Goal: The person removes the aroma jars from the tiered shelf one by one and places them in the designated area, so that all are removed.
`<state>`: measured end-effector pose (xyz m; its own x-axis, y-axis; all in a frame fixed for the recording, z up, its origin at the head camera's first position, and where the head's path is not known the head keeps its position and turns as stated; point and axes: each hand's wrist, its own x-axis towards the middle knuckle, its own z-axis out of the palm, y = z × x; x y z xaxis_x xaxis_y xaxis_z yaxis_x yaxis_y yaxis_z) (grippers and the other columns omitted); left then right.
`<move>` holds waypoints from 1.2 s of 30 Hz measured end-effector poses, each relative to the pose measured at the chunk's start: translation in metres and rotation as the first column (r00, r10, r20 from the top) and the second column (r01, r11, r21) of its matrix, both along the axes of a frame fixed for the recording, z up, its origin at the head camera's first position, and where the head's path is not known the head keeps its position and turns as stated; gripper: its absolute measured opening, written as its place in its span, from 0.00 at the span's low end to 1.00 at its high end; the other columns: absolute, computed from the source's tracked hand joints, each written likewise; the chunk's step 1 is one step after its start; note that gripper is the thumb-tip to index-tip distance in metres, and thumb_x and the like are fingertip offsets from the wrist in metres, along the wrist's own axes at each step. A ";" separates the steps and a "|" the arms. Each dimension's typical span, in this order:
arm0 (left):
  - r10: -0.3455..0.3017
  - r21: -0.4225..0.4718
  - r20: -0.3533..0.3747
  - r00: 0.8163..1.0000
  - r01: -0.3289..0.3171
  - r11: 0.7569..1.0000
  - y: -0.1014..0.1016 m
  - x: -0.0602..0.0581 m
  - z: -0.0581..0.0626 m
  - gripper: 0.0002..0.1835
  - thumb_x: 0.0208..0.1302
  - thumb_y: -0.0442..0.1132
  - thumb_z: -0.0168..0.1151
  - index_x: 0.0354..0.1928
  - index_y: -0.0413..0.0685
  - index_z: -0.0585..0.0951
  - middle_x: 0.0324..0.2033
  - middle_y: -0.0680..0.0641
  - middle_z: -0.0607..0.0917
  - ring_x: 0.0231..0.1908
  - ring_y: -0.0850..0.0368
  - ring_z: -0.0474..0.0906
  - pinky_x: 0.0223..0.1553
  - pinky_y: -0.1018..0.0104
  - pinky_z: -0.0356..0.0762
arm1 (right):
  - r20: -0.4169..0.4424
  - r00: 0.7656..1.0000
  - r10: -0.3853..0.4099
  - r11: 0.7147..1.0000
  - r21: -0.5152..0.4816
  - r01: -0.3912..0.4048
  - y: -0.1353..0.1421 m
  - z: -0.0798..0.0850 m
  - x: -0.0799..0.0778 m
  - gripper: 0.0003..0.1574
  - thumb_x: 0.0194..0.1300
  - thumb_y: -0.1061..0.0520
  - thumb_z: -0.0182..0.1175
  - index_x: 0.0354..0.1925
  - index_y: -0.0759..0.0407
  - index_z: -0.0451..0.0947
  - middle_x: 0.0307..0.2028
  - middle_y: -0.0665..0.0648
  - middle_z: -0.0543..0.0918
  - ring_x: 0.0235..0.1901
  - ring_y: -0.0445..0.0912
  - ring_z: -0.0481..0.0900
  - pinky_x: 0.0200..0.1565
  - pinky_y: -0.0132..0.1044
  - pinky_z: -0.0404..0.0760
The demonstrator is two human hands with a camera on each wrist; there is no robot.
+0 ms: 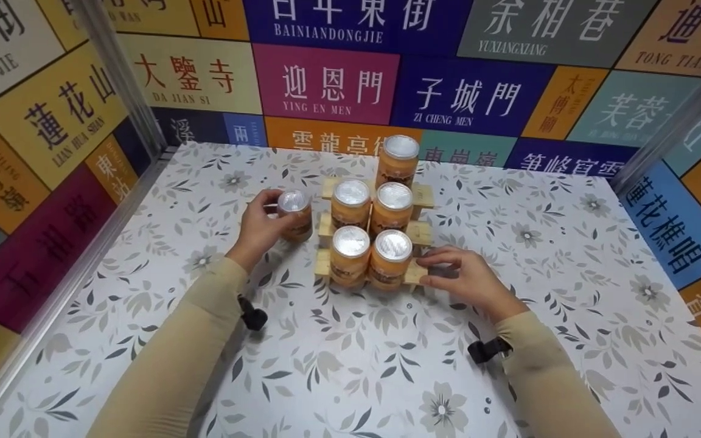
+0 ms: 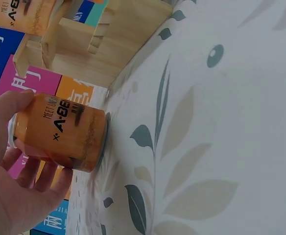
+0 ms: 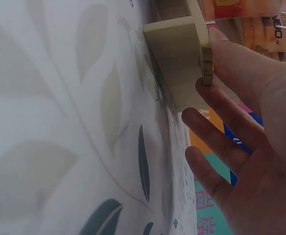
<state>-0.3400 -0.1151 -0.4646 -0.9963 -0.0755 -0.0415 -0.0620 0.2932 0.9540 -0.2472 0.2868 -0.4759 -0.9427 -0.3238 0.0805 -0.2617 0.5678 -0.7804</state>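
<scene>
My left hand [image 1: 262,228] grips a can of orange-coloured food [image 1: 295,222] with a silver lid, its fingers and thumb round the upper sides. This can is upright left of a stepped wooden rack [image 1: 420,232], apart from it, its base at or just above the tabletop. Lettering on its side shows in the left wrist view. My right hand [image 1: 469,277] pinches the right end of the rack's front step between thumb and index finger, the other fingers [image 3: 209,176] extended. Several matching cans [image 1: 350,243] stand on the rack, two each on the front and middle steps, one at the back.
A white tablecloth [image 1: 356,365] with grey leaves and flowers covers the table. Behind it stands a wall [image 1: 326,85] of coloured panels with Chinese lettering. Similar panels line the left and right sides, with pale posts [image 1: 134,103] at the corners.
</scene>
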 end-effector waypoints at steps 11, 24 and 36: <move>-0.084 -0.130 -0.181 0.980 0.061 0.990 0.003 0.005 0.023 0.42 0.57 0.45 0.78 0.73 0.53 0.69 0.69 0.46 0.72 0.69 0.47 0.68 0.73 0.52 0.68 | -0.009 1.000 0.011 1.000 -0.010 -0.011 0.001 0.000 0.001 0.24 0.59 0.54 0.77 0.54 0.53 0.88 0.57 0.57 0.85 0.61 0.55 0.80 0.59 0.53 0.84; -0.251 -0.079 -0.378 0.891 0.239 0.968 0.036 0.024 0.062 0.35 0.62 0.51 0.75 0.69 0.54 0.74 0.65 0.48 0.77 0.63 0.53 0.74 0.67 0.55 0.74 | -0.034 0.999 0.008 1.000 -0.002 -0.008 0.000 0.000 -0.002 0.22 0.58 0.52 0.78 0.52 0.50 0.88 0.56 0.55 0.86 0.61 0.54 0.80 0.60 0.54 0.83; -0.335 -0.105 -0.314 0.888 0.319 0.942 0.059 0.028 0.061 0.37 0.54 0.48 0.81 0.66 0.49 0.77 0.59 0.47 0.80 0.54 0.50 0.79 0.58 0.49 0.81 | -0.028 0.999 0.019 1.000 0.000 -0.019 0.000 -0.001 -0.001 0.23 0.59 0.53 0.77 0.54 0.52 0.88 0.57 0.56 0.85 0.61 0.54 0.80 0.59 0.53 0.84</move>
<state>-0.3121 -0.0560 -0.4040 -0.9228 0.2634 0.2812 0.3538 0.2904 0.8891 -0.2479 0.2870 -0.4773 -0.9339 -0.3413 0.1069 -0.2939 0.5621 -0.7731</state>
